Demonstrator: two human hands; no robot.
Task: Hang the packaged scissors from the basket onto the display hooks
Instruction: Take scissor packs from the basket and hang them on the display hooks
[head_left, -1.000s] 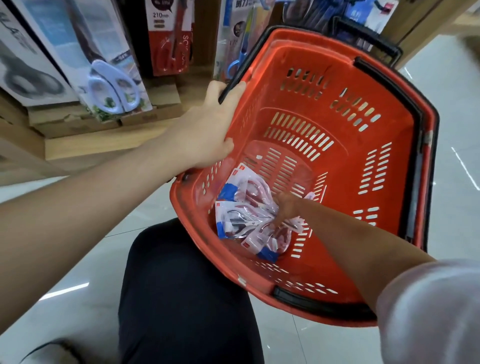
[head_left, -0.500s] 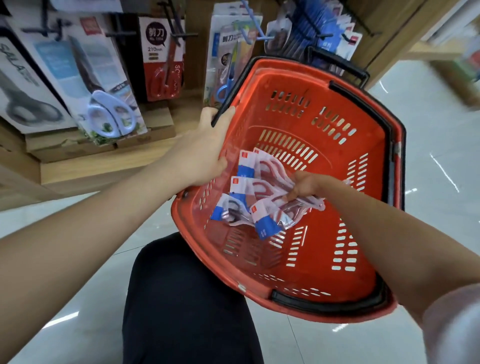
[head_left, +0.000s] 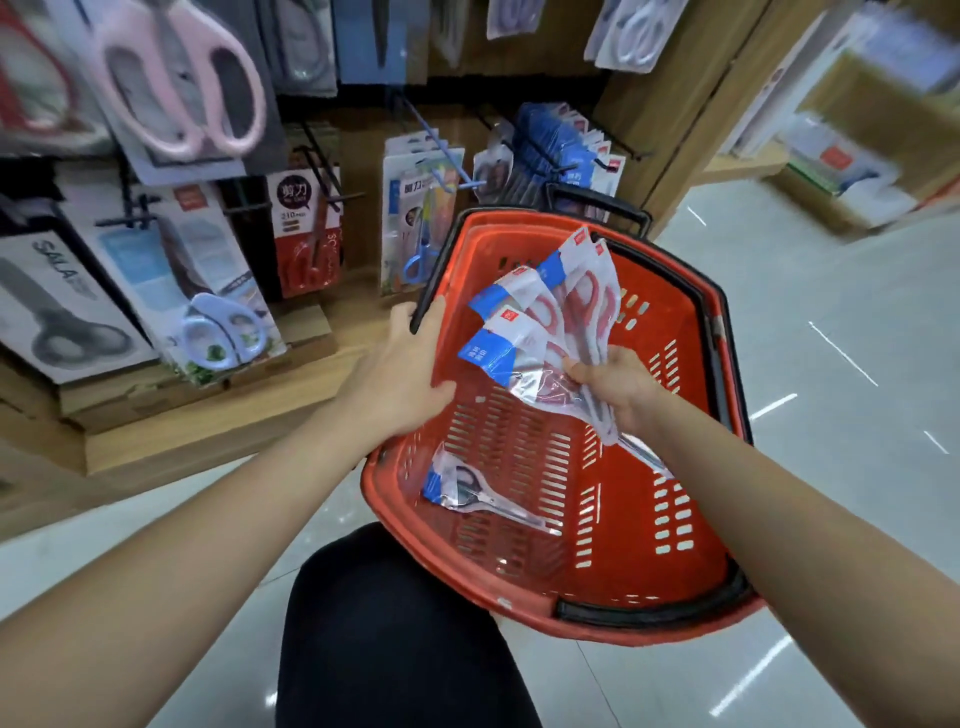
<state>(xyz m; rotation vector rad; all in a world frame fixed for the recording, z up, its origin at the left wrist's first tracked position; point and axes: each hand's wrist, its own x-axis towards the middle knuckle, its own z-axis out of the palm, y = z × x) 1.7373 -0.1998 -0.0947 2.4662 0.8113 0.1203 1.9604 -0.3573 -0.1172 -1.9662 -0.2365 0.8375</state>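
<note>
Fanned packs were clutched in the right hand. Basket was gripped by the left hand, lone pack inside.

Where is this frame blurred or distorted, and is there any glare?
Head view: motion blur smears the right-edge shelves and the pink scissors top left; wide-angle distortion bows the arms; lights streak across the glossy floor; the packaged scissors and basket are fairly sharp, with sheen on the plastic.

Bright overhead light, streak glare on floor; edges blurred, wide-angle bowing; centre sharp.
</note>
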